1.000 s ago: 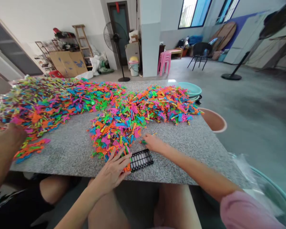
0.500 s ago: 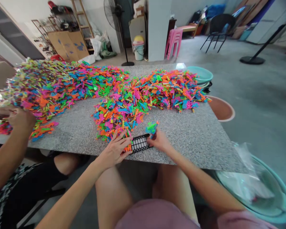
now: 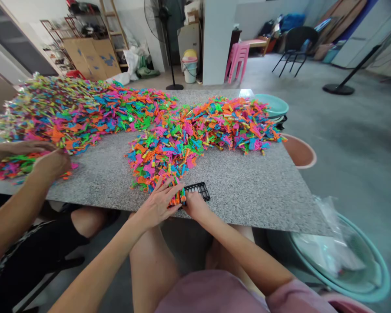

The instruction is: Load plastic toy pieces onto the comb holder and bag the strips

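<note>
1. Black tray (image 3: 207,193) with lattice sides lay on a speckled grey table (image 3: 247,187), near the edge closest to the person.
2. Small bright plastic toys (image 3: 183,196) were gathered at its left end.
3. The left hand (image 3: 156,203), fingers spread, rested over those toys.
4. The right hand (image 3: 195,205) curled in beside them; its fingertips were hidden, so whether it gripped anything could not be told.
5. Just beyond, a pile (image 3: 169,148) of orange, pink, blue and green toys covered the tabletop.
6. Leftward, a co-worker's hands (image 3: 52,164) were among more toys.

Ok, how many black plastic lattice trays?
1: black plastic lattice tray, on the speckled grey stone table, partly behind the person's right hand; others may be hidden under colourful plastic pieces.
</note>
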Action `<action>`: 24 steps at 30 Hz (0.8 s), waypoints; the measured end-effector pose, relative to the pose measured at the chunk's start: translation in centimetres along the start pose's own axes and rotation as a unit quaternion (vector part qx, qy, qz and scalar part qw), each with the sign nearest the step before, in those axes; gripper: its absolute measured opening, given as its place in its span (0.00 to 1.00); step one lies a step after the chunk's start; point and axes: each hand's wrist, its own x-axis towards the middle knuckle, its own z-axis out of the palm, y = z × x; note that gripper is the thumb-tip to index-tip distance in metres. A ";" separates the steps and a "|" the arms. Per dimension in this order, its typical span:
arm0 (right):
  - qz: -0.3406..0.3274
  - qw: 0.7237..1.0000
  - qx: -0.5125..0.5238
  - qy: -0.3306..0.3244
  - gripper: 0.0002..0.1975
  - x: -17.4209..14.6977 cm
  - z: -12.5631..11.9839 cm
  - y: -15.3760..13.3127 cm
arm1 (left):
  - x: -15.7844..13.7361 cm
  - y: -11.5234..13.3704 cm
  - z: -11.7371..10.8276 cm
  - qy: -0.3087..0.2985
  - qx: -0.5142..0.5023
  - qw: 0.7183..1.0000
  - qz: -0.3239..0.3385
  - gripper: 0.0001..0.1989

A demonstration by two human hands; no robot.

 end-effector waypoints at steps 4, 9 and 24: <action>-0.011 1.000 -0.021 -0.006 0.16 -0.8 -0.3 -0.6 | 0.5 0.7 -0.4 -0.013 0.013 1.000 0.002 0.25; -0.076 0.996 0.046 -0.032 0.16 1.4 -3.5 3.2 | 0.6 0.9 -0.1 0.008 0.030 1.000 -0.003 0.14; -0.007 0.974 -0.199 0.109 0.12 3.1 -7.7 13.5 | 0.3 0.5 0.6 0.033 0.032 0.999 0.006 0.14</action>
